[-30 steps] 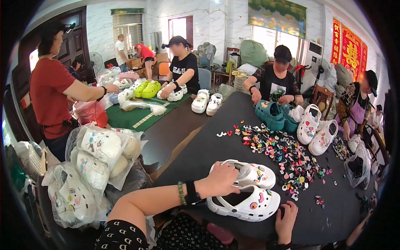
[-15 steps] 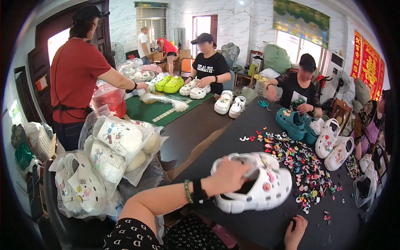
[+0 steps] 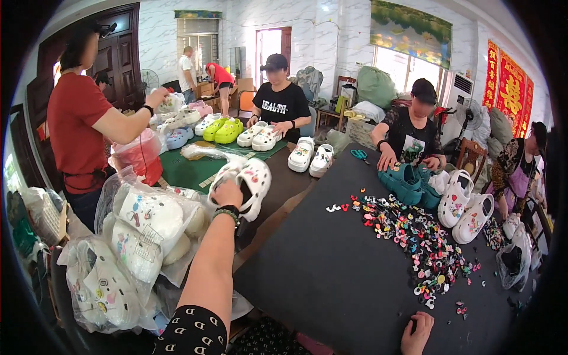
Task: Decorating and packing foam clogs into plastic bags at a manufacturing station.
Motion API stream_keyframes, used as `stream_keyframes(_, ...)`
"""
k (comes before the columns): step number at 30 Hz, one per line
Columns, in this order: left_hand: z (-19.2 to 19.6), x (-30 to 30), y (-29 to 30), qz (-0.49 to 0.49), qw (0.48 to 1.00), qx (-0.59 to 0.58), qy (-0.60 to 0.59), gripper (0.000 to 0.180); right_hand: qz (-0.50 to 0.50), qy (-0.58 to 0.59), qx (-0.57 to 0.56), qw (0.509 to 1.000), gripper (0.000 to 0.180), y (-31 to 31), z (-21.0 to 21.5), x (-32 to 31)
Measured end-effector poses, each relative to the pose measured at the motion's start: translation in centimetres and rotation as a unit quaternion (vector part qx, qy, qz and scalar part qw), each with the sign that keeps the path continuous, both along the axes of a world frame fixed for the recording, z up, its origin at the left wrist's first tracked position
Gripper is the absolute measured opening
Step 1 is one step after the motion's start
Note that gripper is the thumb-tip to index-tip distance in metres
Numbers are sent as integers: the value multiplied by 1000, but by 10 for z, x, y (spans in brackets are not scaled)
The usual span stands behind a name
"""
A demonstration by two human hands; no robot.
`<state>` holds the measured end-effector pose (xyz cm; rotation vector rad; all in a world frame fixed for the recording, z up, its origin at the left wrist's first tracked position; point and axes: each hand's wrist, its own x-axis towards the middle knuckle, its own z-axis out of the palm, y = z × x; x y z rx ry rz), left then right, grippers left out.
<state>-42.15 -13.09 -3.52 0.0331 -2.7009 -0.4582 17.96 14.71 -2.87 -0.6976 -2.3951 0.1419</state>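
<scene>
At nine o'clock the left hand (image 3: 228, 194), fingers closed, grips white shoes (image 3: 255, 174); near five, the right hand (image 3: 417, 332), empty, half-curled, rests on the table (image 3: 319, 266).

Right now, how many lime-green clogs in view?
2: one lime clog on the left, its mate on the right, both on the green mat beyond the white clogs in the left hand. Others may be hidden.

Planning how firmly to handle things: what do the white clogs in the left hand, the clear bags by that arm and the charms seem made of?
White clogs: probably moulded foam, matte; thick, smooth, even walls.
Clear bags: apparently thin plastic film, glossy; see-through, with creases and glints.
Charms: perhaps rubber or soft plastic; bright solid colours, finish too small to tell.
</scene>
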Motion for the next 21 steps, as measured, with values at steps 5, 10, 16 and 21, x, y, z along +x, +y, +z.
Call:
stream_keyframes(5,-7,5,-14,-80,975,-8,-209,34,5,1,-1,1000,14,0,1,0)
stream_keyframes(10,70,74,6,-259,943,-140,-152,32,19,11,4,1000,15,3,-5,4)
stream_keyframes(16,188,171,-37,-282,953,-109,2,42,27,1,3,1000,24,7,-12,11)
stream_keyframes(21,210,169,-137,-207,962,-173,42,66,2,33,-51,998,20,6,-27,11)
